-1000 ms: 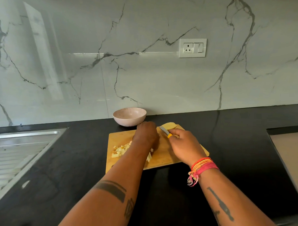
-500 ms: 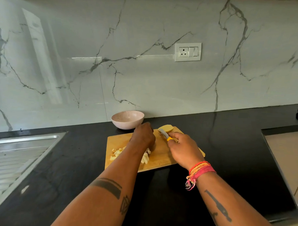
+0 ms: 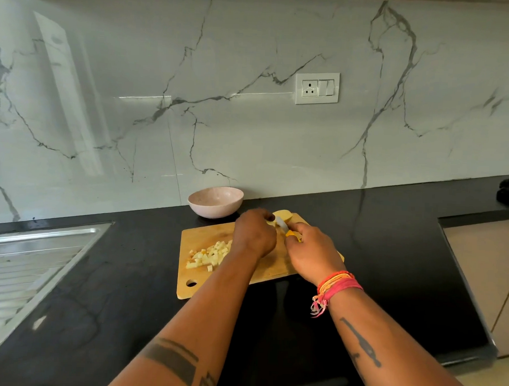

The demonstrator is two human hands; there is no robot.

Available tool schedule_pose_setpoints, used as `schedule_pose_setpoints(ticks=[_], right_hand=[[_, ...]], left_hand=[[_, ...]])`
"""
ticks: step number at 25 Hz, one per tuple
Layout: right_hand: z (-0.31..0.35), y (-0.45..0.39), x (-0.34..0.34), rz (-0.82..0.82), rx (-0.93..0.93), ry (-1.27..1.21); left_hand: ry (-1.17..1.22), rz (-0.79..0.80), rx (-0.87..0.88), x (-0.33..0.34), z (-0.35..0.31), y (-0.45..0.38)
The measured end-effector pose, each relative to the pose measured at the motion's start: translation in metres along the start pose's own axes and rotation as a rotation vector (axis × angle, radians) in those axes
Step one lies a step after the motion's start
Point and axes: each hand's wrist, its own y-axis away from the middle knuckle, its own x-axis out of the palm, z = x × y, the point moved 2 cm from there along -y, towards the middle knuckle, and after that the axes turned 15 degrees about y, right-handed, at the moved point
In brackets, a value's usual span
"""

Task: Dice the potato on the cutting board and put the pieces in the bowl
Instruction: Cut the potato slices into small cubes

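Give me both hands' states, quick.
Left hand: curled over the potato, holding it.
Right hand: grips the knife.

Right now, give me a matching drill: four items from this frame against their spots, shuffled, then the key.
Things:
1. bowl
2. diced potato pieces
3. knife
4. wall socket

Places:
A. left part of the cutting board
B. on the marble backsplash
C. counter behind the board
D. in the right hand

Pairs: 1-C, 2-A, 3-D, 4-B
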Motion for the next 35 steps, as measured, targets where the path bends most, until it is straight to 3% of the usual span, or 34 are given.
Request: schedule_pose_setpoints(ticks=[2,6,12,30,35], right_hand=[[-0.003,0.004,-0.001,-0.006,0.022,0.007],[-0.006,0.01,-0.005,-0.003,0.046,-0.005],[-0.009,0.017,-0.004,0.065,0.059,0.044],[-0.005,0.031,0.003,0.039,-0.04,0.218],[0.0,0.037,0.005,0.017,-0.086,0.287]], left_hand=[[0.021,0.038,0.001,0.005,0.002,0.007],[-0.238,0.138,0.068,0.003,0.007,0.015],[-0.404,0.216,0.146,0.001,0.01,0.014],[-0.492,0.269,0.151,0.002,0.016,0.014],[-0.483,0.217,0.189,0.004,0.017,0.015]])
